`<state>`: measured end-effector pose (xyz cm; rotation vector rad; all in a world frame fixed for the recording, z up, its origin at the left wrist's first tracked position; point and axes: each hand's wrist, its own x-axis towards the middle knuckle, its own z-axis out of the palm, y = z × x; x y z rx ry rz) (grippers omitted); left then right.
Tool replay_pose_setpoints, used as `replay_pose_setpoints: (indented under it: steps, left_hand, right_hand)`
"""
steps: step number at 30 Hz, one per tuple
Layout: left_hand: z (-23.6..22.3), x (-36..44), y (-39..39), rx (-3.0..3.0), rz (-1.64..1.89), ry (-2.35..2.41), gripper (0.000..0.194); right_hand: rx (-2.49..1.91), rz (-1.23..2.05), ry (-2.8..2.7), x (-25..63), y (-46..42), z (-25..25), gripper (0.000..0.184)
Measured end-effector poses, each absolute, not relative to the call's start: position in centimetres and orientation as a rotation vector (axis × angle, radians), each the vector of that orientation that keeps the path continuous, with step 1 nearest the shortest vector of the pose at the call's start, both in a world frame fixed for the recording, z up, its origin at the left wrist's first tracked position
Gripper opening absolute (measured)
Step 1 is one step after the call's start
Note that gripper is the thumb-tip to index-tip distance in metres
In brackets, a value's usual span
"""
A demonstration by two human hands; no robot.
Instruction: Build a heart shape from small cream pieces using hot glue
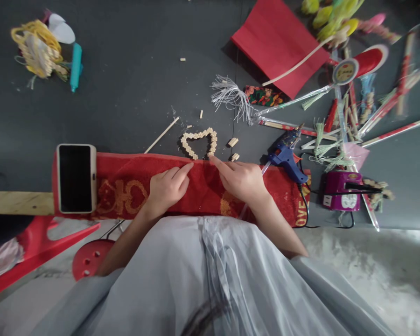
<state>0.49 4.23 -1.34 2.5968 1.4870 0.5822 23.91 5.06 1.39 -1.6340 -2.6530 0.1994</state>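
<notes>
A heart-shaped outline made of short pale stick pieces (213,137) lies flat on the dark table, its lower ends apart. My left hand (170,186) rests on the red towel (203,186) with its index finger stretched to the outline's lower left end; the other fingers are bent and hold nothing visible. My right hand (243,182) mirrors it, index fingertip at the lower right end, seemingly touching. Two small bundles of pale sticks (234,142) lie just beyond my right hand. A blue glue gun (287,158) lies to the right of that hand.
A phone (76,178) lies on the towel's left end. A thin stick (162,135) is left of the heart. Red paper (280,42), a ribbon spool (346,71) and wrapped sticks crowd the right. A purple box (342,191) and cable sit near the edge. Yellow craft pieces (38,49) lie far left.
</notes>
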Motion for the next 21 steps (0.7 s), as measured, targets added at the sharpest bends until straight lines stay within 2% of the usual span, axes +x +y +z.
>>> replay_pose_setpoints:
  steps: [10,17,21]
  left_hand:
    - [-1.09,0.62,4.39,2.654,0.573,1.485,0.034]
    - [-1.15,0.52,4.33,2.598,0.446,1.519,0.034]
    - [-1.07,0.52,4.35,2.62,0.47,1.512,0.034]
  right_hand:
    - [-1.611,0.149,-2.624,24.02,5.02,1.13,0.046]
    - [-1.472,0.029,-2.557,24.44,4.81,0.73,0.043]
    - [-1.345,0.073,-2.531,24.79,4.64,0.77,0.038]
